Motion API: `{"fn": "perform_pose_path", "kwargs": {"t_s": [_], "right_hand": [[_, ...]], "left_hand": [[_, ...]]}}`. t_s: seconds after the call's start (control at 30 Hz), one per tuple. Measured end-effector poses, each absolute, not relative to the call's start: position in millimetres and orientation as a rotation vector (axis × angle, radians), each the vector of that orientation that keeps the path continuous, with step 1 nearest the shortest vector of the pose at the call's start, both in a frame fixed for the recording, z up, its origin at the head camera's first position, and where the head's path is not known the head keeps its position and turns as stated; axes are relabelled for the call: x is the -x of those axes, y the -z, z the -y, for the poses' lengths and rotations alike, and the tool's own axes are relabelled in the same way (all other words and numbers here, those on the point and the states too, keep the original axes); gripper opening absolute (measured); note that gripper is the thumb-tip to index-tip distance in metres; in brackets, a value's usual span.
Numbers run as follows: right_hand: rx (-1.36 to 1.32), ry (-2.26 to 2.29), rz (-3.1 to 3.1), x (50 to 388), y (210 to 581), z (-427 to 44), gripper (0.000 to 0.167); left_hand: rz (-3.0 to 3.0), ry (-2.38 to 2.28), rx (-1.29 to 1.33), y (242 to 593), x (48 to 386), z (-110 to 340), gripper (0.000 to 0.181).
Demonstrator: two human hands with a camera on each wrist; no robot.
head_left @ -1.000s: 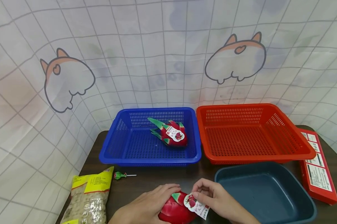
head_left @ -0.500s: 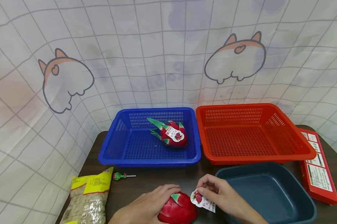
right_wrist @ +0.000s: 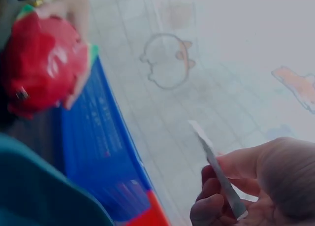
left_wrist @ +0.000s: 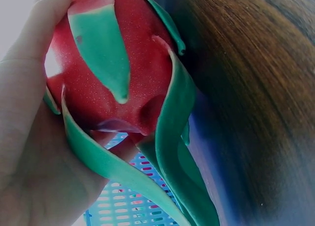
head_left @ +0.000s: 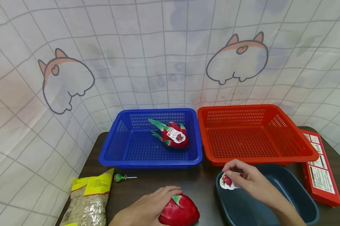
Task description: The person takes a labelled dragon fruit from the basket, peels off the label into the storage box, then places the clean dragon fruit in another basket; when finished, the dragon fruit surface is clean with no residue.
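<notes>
At the front of the table, my left hand [head_left: 148,205] grips a red dragon fruit [head_left: 179,212] from its left side. In the left wrist view, long green scales hang from that fruit [left_wrist: 142,63] below the thumb and palm. My right hand [head_left: 250,180] pinches a white label [head_left: 227,182] with a dragon fruit picture, held over the near left part of a dark teal tray [head_left: 243,207]. The right wrist view has the label [right_wrist: 216,162] edge-on between thumb and fingers. A second dragon fruit [head_left: 174,135] bearing a similar label lies in the blue basket [head_left: 150,163].
A red-orange basket [head_left: 260,159] stands right of the blue one. Beside it, a red box [head_left: 323,179] lies along the table's right side. To the left are a yellow-topped bag [head_left: 89,197] and a green-wrapped lollipop [head_left: 120,177]. A gridded cloth [head_left: 170,56] hangs behind.
The label has come off the dragon fruit. My right hand has carried it rightward, from beside the fruit to over the teal tray. The left hand stays on the fruit.
</notes>
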State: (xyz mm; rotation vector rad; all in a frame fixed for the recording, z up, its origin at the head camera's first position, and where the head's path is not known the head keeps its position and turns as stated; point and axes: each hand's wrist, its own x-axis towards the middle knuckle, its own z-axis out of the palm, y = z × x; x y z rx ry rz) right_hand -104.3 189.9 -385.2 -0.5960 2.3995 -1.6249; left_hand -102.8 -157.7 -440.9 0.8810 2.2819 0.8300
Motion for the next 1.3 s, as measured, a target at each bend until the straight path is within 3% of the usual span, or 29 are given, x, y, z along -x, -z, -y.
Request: {"fn": "perform_pose_path", "kwargs": {"t_s": [0.33, 0.7, 1.3], "right_hand": [[0.559, 1.488, -2.459, 110, 388, -212, 0.023], [0.631, 1.489, -2.366, 115, 395, -227, 0.01], [0.727, 1.28, -2.369, 127, 412, -239, 0.013]], "left_hand": [[-2.272, -0.843, -0.837, 441, 104, 157, 0.087], [-2.259, -0.856, -0.832, 441, 103, 156, 0.087], [-2.259, -0.861, -0.819, 440, 104, 157, 0.086]]}}
